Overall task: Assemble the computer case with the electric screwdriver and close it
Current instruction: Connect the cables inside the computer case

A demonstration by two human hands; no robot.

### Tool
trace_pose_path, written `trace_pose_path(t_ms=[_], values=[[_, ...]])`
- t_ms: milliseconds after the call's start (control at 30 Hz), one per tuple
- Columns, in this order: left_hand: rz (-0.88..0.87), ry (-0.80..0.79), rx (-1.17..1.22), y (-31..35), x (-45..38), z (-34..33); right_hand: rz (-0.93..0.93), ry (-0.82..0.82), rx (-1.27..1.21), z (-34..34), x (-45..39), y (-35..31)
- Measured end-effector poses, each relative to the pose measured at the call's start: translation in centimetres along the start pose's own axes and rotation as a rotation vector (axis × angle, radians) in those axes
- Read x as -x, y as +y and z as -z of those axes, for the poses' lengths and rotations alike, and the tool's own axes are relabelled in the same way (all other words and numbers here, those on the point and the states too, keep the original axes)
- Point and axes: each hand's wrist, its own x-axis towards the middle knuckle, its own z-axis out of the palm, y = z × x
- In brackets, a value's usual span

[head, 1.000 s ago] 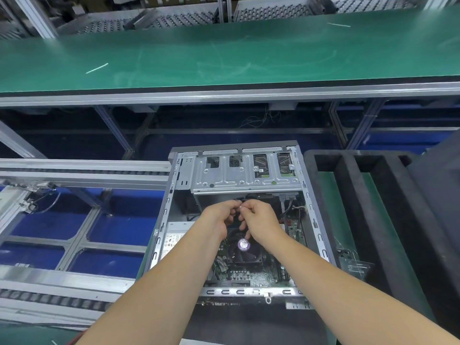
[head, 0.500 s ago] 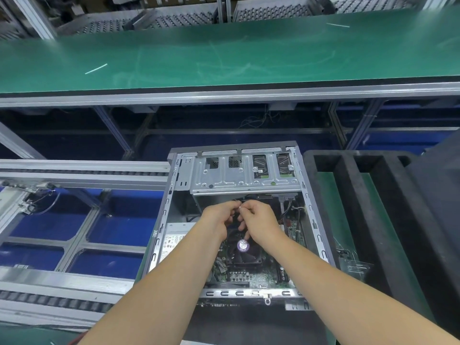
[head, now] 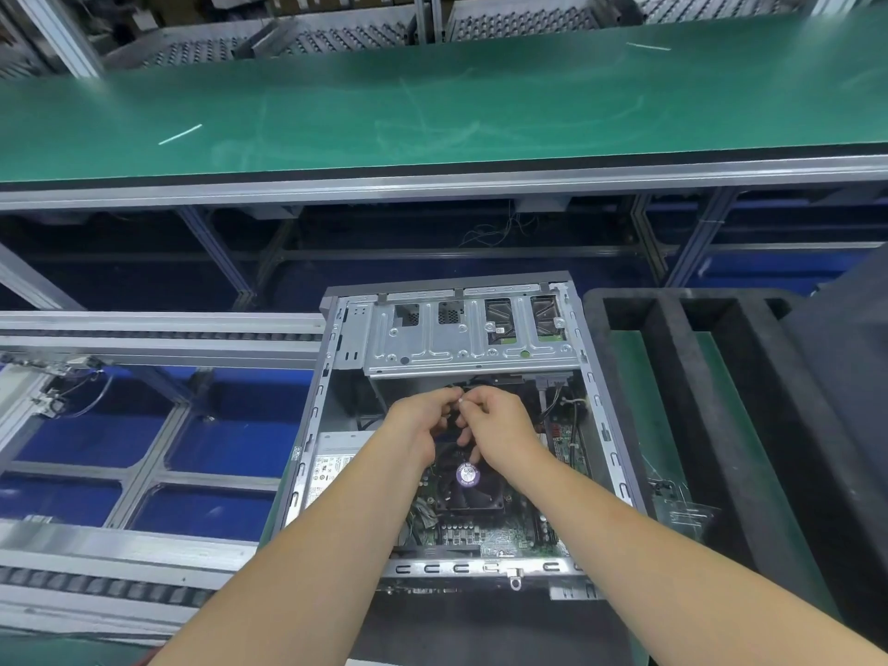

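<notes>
Case: your open case [head: 461,425] lies in the lower centre of the frame, side panel off, with the board and fan [head: 468,478] showing inside.
Drive cage: the metal cage [head: 461,343] spans the top part of the case, just above your hands.
Left hand: your left hand [head: 418,425] is inside the case at centre frame, fingers curled, its grip pinching a small dark cable [head: 454,418] just below the cage.
Right hand: your right hand [head: 499,425] meets the left fingertip to fingertip, its grip pinched narrow on the same small piece; what exactly it is cannot be told.
Fan: it sits right under your right wrist, its round purple label showing.
Foam tray: a black foam tray [head: 672,425] lies to the right of the case, touching or nearly touching its side.
Bag: a clear bag [head: 682,507] lies in the tray's slot near the case's lower right corner.
Bench: a green bench [head: 432,103] crosses the top of the frame.
Rollers: a roller track [head: 144,338] runs at left.
</notes>
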Motion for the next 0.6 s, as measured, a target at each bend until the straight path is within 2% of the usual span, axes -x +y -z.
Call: trace_pose_path(t_ms=[233, 600], values=[[-0.082, 0.013, -0.010, -0.30, -0.46, -0.05, -0.022, 0.005, -0.031, -0.10, -0.11, 0.12], [-0.010, -0.041, -0.021, 0.09, -0.08, 0.35, -0.037, 0.008, -0.004, -0.01, 0.20, -0.07]])
